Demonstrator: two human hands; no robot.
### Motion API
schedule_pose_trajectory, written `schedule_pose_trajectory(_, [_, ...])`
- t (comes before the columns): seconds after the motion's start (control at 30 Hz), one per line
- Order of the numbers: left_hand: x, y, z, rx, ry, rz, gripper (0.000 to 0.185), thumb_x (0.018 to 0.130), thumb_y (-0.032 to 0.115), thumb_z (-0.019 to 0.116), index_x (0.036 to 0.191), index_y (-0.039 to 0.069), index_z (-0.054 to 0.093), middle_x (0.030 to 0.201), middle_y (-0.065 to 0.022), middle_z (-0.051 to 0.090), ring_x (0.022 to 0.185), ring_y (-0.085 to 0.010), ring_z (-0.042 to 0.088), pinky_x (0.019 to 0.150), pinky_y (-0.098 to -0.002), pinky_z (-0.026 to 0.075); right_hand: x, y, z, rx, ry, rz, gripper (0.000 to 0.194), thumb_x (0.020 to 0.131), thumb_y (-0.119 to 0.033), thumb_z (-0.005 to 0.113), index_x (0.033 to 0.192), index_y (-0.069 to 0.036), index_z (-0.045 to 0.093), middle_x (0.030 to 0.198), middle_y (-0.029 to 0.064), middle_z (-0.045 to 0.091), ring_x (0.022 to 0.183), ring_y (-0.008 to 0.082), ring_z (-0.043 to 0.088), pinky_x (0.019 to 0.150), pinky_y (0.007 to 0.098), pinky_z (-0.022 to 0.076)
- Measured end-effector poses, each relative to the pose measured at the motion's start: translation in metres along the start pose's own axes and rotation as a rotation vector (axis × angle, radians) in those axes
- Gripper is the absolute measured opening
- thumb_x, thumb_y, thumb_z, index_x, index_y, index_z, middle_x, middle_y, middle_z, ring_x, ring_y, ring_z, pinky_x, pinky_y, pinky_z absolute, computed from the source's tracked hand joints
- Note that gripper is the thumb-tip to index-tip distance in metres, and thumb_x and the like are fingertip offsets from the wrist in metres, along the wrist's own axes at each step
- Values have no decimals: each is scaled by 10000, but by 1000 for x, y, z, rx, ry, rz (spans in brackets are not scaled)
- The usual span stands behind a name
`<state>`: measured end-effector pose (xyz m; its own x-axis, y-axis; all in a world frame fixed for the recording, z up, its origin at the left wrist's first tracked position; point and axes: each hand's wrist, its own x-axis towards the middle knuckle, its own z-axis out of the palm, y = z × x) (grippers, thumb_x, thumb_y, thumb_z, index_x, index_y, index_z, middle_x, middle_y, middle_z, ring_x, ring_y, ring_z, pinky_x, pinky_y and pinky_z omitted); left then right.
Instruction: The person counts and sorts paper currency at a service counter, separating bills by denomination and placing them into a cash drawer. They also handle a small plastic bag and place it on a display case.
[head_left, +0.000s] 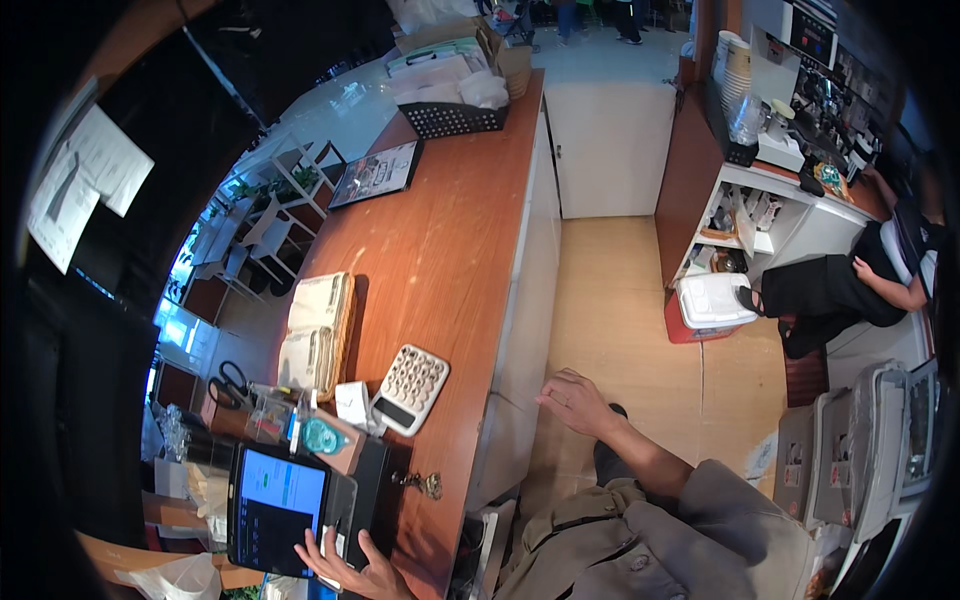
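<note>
My left hand reaches in from the bottom edge, fingers spread, over the lower right corner of a tablet with a lit screen. Whether the fingertips touch the tablet is hard to tell. Beside it is a black box, with a bunch of keys at its right. My right hand hangs over the floor, right of the counter, its fingers loosely curled with nothing visible in them. On the wooden counter lie a white calculator, a paper slip and a wicker basket of napkins.
Scissors and a tape dispenser stand near the tablet. A menu board and a black basket sit farther along. Across the aisle are a red-and-white cooler, a seated person and grey storage bins.
</note>
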<state>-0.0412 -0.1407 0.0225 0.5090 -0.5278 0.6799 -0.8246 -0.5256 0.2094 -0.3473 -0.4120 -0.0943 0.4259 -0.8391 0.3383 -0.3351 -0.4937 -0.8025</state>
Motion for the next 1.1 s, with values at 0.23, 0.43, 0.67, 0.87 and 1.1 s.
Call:
schedule_pose_trajectory(0.23, [105, 251, 167, -626, -35, 286, 48, 864, 12, 691, 912, 15, 692, 954, -117, 687, 1072, -349, 594, 995, -469, 442, 85, 70, -113, 271, -42, 99, 142, 938, -154, 678, 963, -14, 679, 897, 87, 691, 843, 204, 670, 779, 319, 530])
schedule_pose_trajectory(0.43, [203, 419, 293, -951, -201, 554, 152, 792, 18, 771, 919, 8, 689, 976, -137, 688, 1011, -308, 629, 855, -412, 498, 93, 142, -189, 503, 130, 401, 141, 955, -105, 660, 1029, 13, 684, 889, 8, 686, 835, 78, 615, 767, 263, 517])
schedule_pose_trajectory(0.67, [363, 572, 492, -687, -124, 873, 230, 766, 105, 786, 972, 51, 701, 1003, -117, 636, 1003, -322, 571, 901, -451, 454, 107, 243, -208, 661, 387, 597, 75, 940, -34, 654, 1002, 4, 676, 877, 27, 678, 792, 83, 622, 751, 244, 519])
schedule_pose_trajectory(0.87, [473, 603, 608, -324, -109, 999, 270, 778, 100, 739, 1041, 67, 685, 1061, -102, 599, 1057, -319, 532, 903, -458, 446, 172, 293, -227, 682, 599, 652, 75, 928, -10, 659, 1000, 9, 667, 846, 24, 660, 782, 86, 610, 736, 249, 512])
schedule_pose_trajectory(1.1, [510, 597, 650, -748, -142, 1135, 142, 783, -28, 696, 915, 24, 696, 769, -126, 633, 788, -321, 600, 717, -432, 501, 276, 310, -239, 413, 562, 617, 60, 924, -37, 655, 960, 10, 662, 793, 12, 629, 735, 65, 575, 672, 237, 472])
